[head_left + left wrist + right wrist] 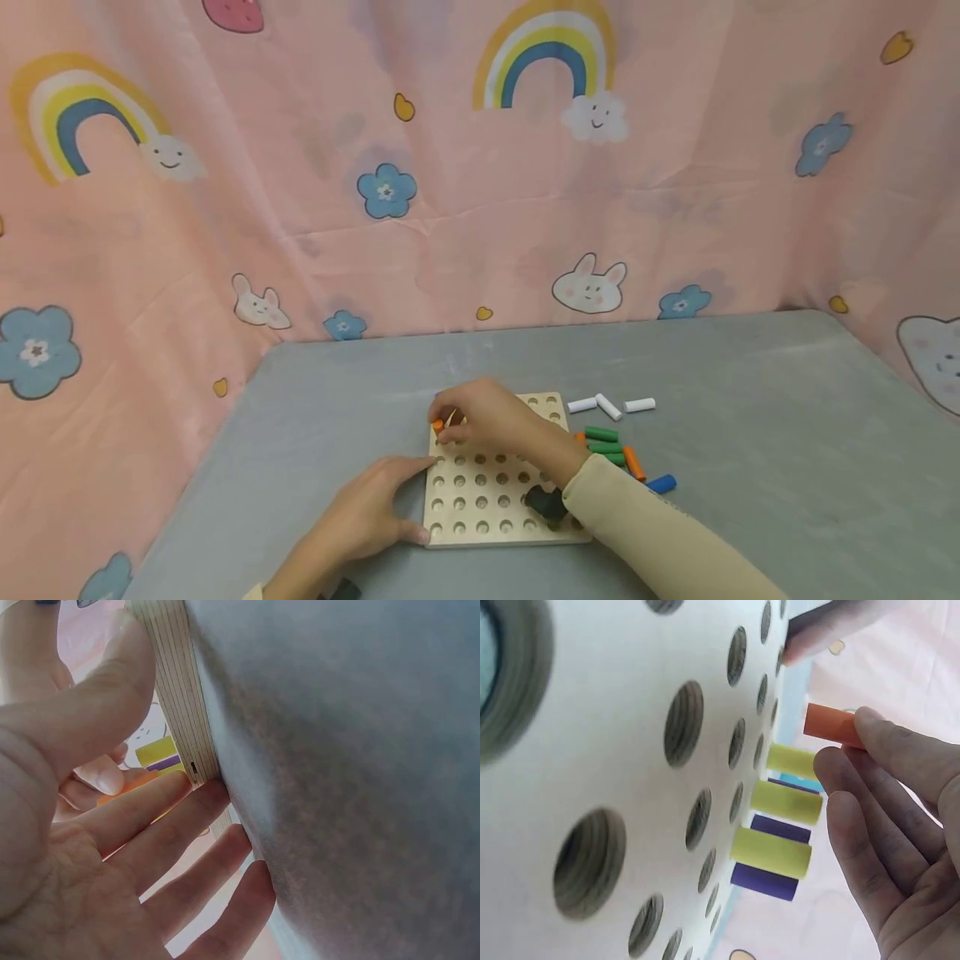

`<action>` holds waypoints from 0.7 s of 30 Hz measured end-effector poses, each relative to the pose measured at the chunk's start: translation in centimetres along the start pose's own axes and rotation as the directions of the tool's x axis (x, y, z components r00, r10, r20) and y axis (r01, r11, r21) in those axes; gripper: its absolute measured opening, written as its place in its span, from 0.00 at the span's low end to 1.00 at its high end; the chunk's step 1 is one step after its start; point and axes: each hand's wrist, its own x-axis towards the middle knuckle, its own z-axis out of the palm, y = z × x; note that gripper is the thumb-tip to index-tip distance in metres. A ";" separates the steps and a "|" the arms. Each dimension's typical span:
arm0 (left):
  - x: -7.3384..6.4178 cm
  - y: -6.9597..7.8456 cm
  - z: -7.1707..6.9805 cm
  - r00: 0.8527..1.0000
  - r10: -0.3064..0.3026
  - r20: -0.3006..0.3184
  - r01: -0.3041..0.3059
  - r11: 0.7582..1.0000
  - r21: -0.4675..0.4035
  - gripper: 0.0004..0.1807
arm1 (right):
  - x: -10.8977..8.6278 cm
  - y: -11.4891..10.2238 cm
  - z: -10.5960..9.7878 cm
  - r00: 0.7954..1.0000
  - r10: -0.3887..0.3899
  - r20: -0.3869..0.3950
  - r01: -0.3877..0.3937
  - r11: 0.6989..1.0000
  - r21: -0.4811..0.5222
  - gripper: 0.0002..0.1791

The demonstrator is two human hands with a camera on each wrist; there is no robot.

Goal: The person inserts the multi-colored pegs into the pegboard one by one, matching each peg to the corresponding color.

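Observation:
A pale wooden board [471, 492] with rows of round holes lies flat on the table. Above its far left part, my right hand [487, 417] pinches an orange peg [831, 724] between thumb and fingertips; the peg is clear of the holes in the right wrist view. Yellow pegs [771, 852] and purple pegs [765, 882] stand in the board beyond, mostly hidden by the right hand in the head view. With fingers extended, my left hand [367, 512] touches the board's left side, its thumb by the near corner.
Right of the board lie loose white pegs [639, 405], green pegs [602, 434], an orange peg [634, 463] and a blue peg [662, 484]. The right forearm crosses over the board's right side. A pink patterned curtain [450, 258] hangs behind the grey table [750, 433].

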 end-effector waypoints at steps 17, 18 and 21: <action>-0.2 0.0 -0.1 1.000 0.020 -0.012 -0.020 1.000 -0.001 0.49 | 0.9 0.2 1.3 1.000 0.022 0.019 -0.021 0.998 -0.061 0.11; -0.2 0.0 -0.1 1.000 0.019 -0.011 -0.019 1.000 -0.001 0.49 | 0.9 0.2 1.3 0.999 0.027 0.024 -0.025 0.998 -0.062 0.12; -0.2 0.0 -0.1 1.000 0.013 -0.011 -0.013 1.000 -0.001 0.49 | 0.9 0.2 1.3 0.998 0.040 0.041 -0.037 0.997 -0.072 0.12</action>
